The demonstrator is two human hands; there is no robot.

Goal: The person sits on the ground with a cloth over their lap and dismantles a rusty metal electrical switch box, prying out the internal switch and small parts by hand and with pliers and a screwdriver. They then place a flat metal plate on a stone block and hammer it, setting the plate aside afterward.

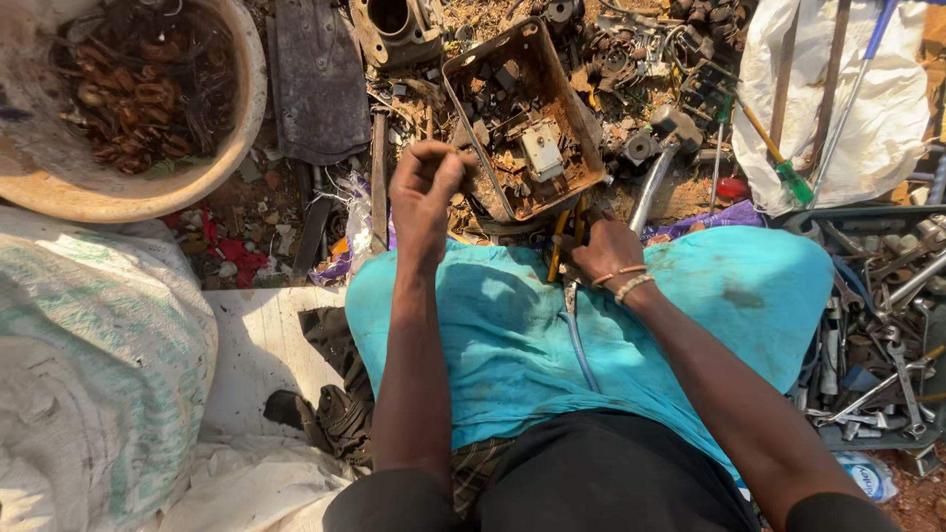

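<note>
Far left: a woven white sack [99, 365] with faint green print, and above it a wide round basin [212, 158] heaped with rusty copper-coloured wire coils [138, 94]. Next to that, a dark flat metal sheet [317, 84] on littered ground.

Left of centre: left hand [424, 197] raised over the near edge of a rusty metal tray [473, 74], fingertips pinched narrowly together; whether anything small sits between them, impossible to tell. Inside the tray, tilted toward the viewer: scrap pieces and a pale square part [542, 150].

Centre: turquoise cloth [512, 335] spread across the lap.

Right of centre: right hand [606, 251], beaded bands at the wrist, closed around yellow-handled pliers [564, 241] at the cloth's far edge, just below the tray. Beyond it, a hammer [662, 148] lying on the ground.

Right: a green-handled screwdriver [788, 177] against a white bag [877, 118].

Far right: a dark crate [847, 215] packed with wrenches [892, 365] and other steel tools.
</note>
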